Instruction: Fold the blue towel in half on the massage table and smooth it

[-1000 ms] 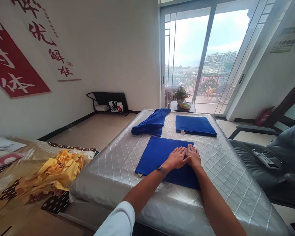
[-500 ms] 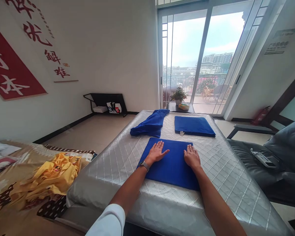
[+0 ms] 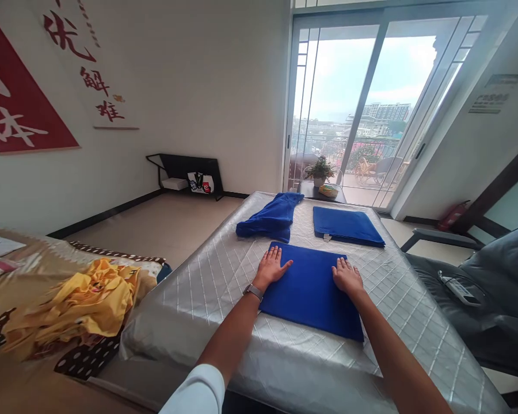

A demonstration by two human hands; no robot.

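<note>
A folded blue towel (image 3: 311, 290) lies flat on a silver quilted bed (image 3: 207, 287). My left hand (image 3: 270, 267) rests palm down on the towel's left edge, fingers spread. On the towel's right edge lies my right hand (image 3: 346, 275), also flat and open. A wristband is on my left wrist. Farther back on the bed lie a crumpled blue towel (image 3: 273, 218) and a second neatly folded blue towel (image 3: 346, 226).
A yellow cloth (image 3: 95, 299) lies on a patterned bed at the left. A grey chair with a remote (image 3: 458, 287) stands at the right. Behind the bed are a potted plant (image 3: 320, 171), a glass sliding door and a black rack (image 3: 185, 172) by the wall.
My hands were together at the towel's right side; they have slid apart, the left hand to the left edge and the right hand to the right edge.
</note>
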